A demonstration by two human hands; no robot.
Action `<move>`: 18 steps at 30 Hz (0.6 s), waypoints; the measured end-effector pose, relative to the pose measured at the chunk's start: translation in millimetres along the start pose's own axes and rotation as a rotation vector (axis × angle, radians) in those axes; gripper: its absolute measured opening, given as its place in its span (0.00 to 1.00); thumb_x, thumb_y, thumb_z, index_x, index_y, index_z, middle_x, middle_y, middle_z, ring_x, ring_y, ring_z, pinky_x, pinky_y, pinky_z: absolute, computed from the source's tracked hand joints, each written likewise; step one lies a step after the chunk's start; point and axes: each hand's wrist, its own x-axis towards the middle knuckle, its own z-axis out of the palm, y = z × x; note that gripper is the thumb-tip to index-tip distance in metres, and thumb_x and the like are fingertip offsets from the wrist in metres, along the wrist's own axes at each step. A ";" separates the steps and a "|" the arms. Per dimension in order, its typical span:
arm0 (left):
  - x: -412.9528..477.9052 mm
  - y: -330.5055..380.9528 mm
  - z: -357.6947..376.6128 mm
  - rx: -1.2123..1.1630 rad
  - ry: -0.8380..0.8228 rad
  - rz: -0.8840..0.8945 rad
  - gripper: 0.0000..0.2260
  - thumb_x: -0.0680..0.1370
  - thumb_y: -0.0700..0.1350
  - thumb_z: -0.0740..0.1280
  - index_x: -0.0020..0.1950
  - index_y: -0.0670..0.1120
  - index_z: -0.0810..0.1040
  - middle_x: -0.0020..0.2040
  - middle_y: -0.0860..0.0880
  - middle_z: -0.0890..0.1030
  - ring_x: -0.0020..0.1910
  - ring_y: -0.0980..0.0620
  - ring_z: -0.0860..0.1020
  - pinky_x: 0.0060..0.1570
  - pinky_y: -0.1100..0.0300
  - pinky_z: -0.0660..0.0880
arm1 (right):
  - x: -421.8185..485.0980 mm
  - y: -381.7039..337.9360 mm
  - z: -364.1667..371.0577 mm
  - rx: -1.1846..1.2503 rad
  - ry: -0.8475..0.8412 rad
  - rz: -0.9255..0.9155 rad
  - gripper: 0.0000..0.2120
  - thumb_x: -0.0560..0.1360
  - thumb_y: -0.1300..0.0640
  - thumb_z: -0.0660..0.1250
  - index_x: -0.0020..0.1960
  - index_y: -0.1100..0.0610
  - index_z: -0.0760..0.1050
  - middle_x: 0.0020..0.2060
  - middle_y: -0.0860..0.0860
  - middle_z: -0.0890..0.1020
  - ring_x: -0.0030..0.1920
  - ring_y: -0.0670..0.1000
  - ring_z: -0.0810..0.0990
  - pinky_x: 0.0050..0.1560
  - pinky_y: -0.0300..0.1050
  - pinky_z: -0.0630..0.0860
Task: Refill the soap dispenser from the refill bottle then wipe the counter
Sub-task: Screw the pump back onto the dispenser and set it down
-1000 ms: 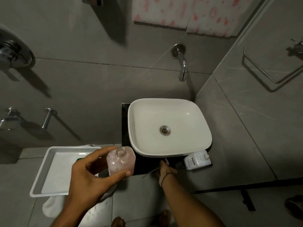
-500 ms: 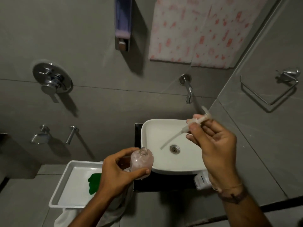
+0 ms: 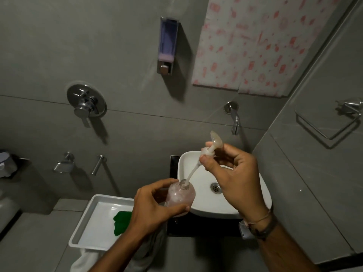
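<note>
My left hand (image 3: 151,209) grips a clear soap dispenser bottle (image 3: 180,197) holding pinkish liquid, its neck uncapped, in front of the white sink (image 3: 253,197). My right hand (image 3: 233,177) holds the pump head (image 3: 212,146) above it. The pump's thin tube (image 3: 191,173) slants down, and its tip is at the bottle's mouth. A white refill bottle (image 3: 243,230) lies on the black counter (image 3: 204,226) below the sink, mostly hidden behind my right wrist. A green cloth (image 3: 121,220) lies in the white tray (image 3: 92,218).
A wall-mounted dispenser (image 3: 167,46) with purple liquid hangs above. A wall tap (image 3: 233,118) juts over the sink. A shower valve (image 3: 86,105) and two small taps are on the left wall. A towel ring (image 3: 330,122) is on the right wall. A white cloth (image 3: 86,260) hangs under the tray.
My right hand rose from the counter edge with the pump head, then brought its tube down to the bottle's mouth. The view tilted upward.
</note>
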 end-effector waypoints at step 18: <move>3.0 19.2 -4.0 0.005 0.012 -0.001 0.32 0.62 0.51 0.89 0.65 0.53 0.86 0.57 0.54 0.89 0.57 0.52 0.88 0.57 0.46 0.86 | -21.9 35.1 28.6 -0.356 -0.117 0.071 0.11 0.65 0.35 0.75 0.45 0.31 0.80 0.45 0.30 0.84 0.51 0.38 0.82 0.48 0.47 0.84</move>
